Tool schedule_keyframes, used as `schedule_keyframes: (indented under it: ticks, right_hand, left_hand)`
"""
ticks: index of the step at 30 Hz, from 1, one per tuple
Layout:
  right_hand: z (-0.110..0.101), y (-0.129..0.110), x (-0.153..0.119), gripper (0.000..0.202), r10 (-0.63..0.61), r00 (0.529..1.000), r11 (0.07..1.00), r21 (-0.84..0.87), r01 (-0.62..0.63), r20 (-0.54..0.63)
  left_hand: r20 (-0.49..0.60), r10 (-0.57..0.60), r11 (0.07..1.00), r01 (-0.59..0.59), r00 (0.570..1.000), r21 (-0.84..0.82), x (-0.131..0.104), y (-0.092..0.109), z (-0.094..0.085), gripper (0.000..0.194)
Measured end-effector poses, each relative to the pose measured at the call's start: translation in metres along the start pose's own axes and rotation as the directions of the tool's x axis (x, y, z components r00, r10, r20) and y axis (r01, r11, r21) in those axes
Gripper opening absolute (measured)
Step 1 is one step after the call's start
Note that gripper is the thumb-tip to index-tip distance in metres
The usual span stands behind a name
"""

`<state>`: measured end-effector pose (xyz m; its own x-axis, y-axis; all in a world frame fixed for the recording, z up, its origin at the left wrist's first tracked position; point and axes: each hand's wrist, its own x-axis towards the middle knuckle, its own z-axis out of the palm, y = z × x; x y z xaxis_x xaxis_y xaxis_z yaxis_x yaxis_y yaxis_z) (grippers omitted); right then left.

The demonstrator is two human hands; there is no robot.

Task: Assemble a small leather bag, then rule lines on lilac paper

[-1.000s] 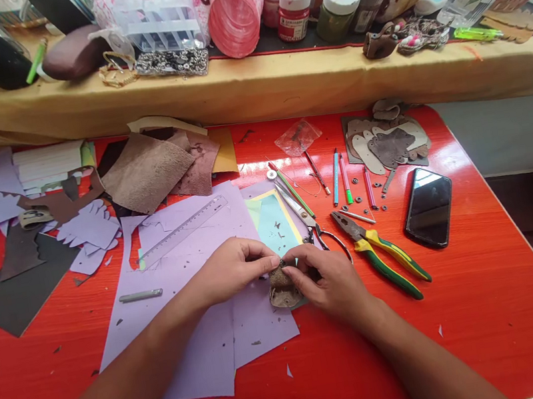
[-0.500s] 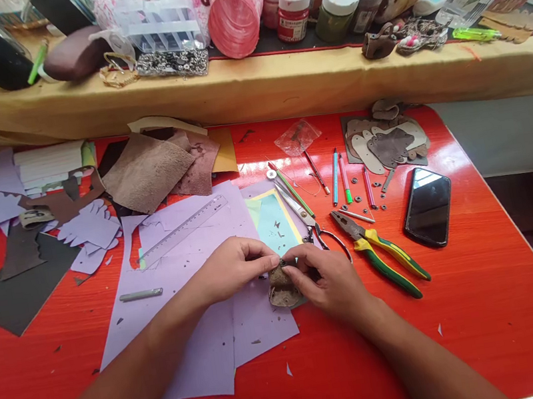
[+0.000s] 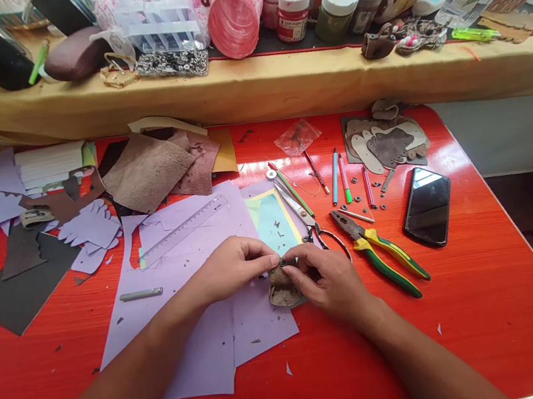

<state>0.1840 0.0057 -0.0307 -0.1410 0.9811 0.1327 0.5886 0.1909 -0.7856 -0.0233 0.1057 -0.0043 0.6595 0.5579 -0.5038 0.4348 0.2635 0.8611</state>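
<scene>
Across red table (image 3: 499, 324) and purple paper (image 3: 192, 366), reaches in with both forearms (image 3: 413, 331) from the lower edge, converging near mid-view. Bends left hand (image 3: 237, 268), pinching top edge of brown leather-like piece (image 3: 283, 289) between thumb and fingers; curls right hand (image 3: 327, 277), pinching just beside it. Has white lettering on red jar (image 3: 293, 20), too small to read. Holds piece over the paper: rough, folded, small dark holes.

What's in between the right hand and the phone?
The pliers with yellow-and-green handles lie between the right hand and the phone, in the head view.
</scene>
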Motion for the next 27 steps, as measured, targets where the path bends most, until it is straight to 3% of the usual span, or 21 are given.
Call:
schedule_keyframes:
  ticks: [27]
  right_hand:
    - [-0.0001,0.0013,0.0005,0.010,0.003,1.000,1.000,0.011,-0.003,0.007]
  left_hand:
    - [0.018,0.002,1.000,-0.001,1.000,-0.022,-0.0010,-0.0001,0.0011,0.031]
